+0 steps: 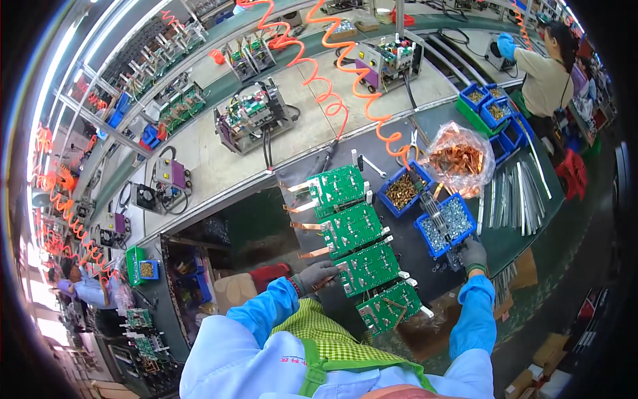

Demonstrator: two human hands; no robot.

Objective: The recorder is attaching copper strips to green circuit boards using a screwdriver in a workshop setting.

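Observation:
My left hand (pixel 315 276), in a grey glove, is at the left edge of the third green circuit board (pixel 371 267), its fingers closed at a copper strip that sticks out there. My right hand (pixel 473 255), also gloved, is low beside a blue bin of silvery hardware (pixel 435 234). Its fingers are curled, and what they hold is hidden. A long metal tool (pixel 433 211) lies across that bin, close to the hand. Other green boards (pixel 337 187) with copper strips and white blocks stand in a row along the table.
Brass-coloured screws fill another blue bin (pixel 401 193). Beyond are a bag of copper pieces (pixel 458 158), metal strips (pixel 515 199) and a wrench (pixel 373 166). Orange coiled hoses (pixel 325 86) hang overhead. Partly built units (pixel 254 116) stand on the far bench. A person (pixel 546 76) works at the right.

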